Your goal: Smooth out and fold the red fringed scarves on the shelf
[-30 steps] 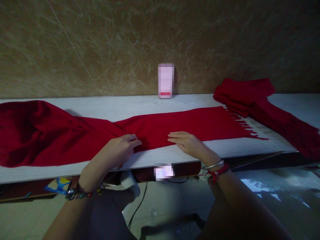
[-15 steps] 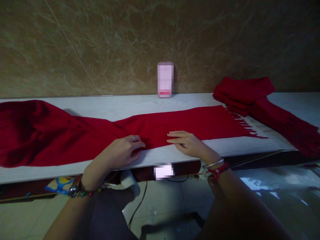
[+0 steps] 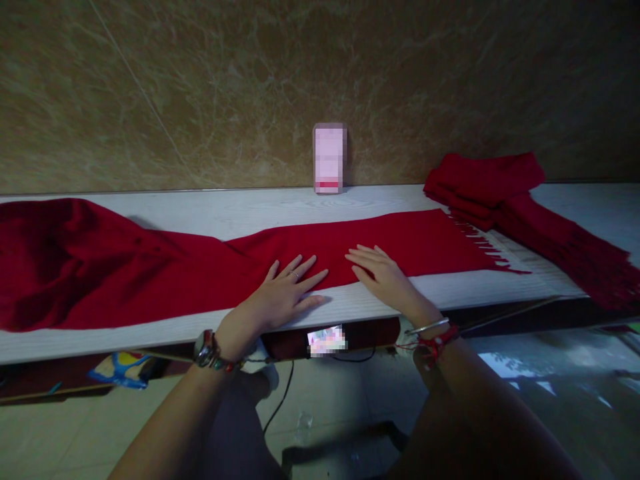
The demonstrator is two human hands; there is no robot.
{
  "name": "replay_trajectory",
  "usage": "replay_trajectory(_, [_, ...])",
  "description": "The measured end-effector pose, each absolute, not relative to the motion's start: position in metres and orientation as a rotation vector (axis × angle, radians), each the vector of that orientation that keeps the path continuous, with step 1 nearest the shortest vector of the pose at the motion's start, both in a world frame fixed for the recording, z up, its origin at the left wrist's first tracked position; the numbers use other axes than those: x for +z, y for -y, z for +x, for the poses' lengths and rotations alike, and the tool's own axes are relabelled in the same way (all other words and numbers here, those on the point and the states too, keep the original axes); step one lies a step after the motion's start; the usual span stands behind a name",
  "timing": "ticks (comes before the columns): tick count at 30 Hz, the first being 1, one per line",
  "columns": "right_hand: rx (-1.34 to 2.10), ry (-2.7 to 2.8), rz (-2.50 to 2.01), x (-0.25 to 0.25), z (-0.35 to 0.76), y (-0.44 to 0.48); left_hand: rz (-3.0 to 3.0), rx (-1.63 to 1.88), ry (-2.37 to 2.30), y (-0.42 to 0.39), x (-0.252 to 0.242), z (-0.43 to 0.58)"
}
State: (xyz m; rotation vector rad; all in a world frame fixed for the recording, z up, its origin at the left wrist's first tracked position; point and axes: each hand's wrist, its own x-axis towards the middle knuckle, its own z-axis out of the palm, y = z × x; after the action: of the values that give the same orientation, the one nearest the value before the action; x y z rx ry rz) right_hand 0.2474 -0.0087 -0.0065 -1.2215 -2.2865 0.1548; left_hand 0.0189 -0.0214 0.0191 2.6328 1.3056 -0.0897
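Note:
A long red scarf (image 3: 410,243) lies along the white table, smooth and flat at its fringed right end and bunched into loose folds at the far left. My left hand (image 3: 285,293) rests on the scarf's near edge with its fingers spread and its thumb over the bare wood. To the right of it, my right hand (image 3: 383,273) lies palm down on the cloth, fingers stretched out. Neither hand grips anything. A second red scarf (image 3: 490,187), loosely folded, sits at the back right beside the fringe.
A phone (image 3: 329,159) leans upright against the marbled wall (image 3: 225,87) behind the white table (image 3: 240,210). Under the near edge are a blurred bright item (image 3: 327,341), a blue and yellow packet (image 3: 123,369) and a dark cable (image 3: 280,403).
My left hand has moved right and its bent fingers have spread out on the scarf. My right hand has shifted slightly right and away from me.

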Motion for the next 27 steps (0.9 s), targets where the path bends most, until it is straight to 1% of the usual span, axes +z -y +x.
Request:
replay_trajectory(4, [0.102, 2.324, -1.468, -0.009, 0.253, 0.014, 2.556, -0.180, -1.342, 0.023, 0.023, 0.019])
replay_trajectory(12, [0.134, 2.331, -1.559, -0.007, 0.257, 0.015, 2.468, -0.205, -1.417, 0.023, 0.029, 0.016])
replay_trajectory(19, [0.087, 2.328, -1.513, -0.011, 0.258, 0.012, 2.710, 0.128, -1.334, 0.017, 0.019, 0.037])
replay_trajectory(22, [0.088, 2.319, -1.470, -0.010, 0.259, 0.013, 2.773, 0.101, -1.279, 0.018, 0.016, 0.047])
replay_trajectory(27, [0.081, 2.408, -1.264, -0.006, 0.266, 0.017, 2.853, 0.113, -1.290, 0.014, 0.021, 0.051])
